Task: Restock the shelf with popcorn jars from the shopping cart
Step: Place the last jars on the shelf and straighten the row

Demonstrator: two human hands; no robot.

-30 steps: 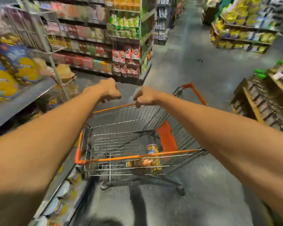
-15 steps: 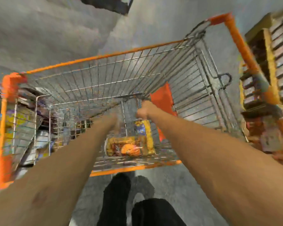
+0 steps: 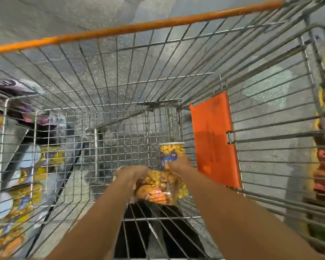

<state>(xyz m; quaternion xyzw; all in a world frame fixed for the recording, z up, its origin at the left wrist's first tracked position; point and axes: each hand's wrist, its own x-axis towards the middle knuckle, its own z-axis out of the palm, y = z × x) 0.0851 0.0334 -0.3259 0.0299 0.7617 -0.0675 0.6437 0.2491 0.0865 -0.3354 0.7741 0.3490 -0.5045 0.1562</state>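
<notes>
Reaching down into the shopping cart (image 3: 120, 76), both bare forearms go in over the near rim. The left hand (image 3: 129, 173) sits on top of a popcorn jar lying on its side (image 3: 161, 190) on the wire floor, fingers curled down over its near end; it's blurry, so I can't tell how firm that grip is. The right hand (image 3: 178, 164) is just past it, wrapped around the lower part of a second popcorn jar (image 3: 172, 151) standing upright against the back corner of the basket, blue label and white lid showing above the fingers. An orange plastic flap (image 3: 212, 139) hangs on the cart's right wall just beside that jar. Off to the left, through the wires, you can see the shelf (image 3: 15, 139) with more yellow popcorn packs. Grey floor (image 3: 64, 17) beyond the orange front rail.
</notes>
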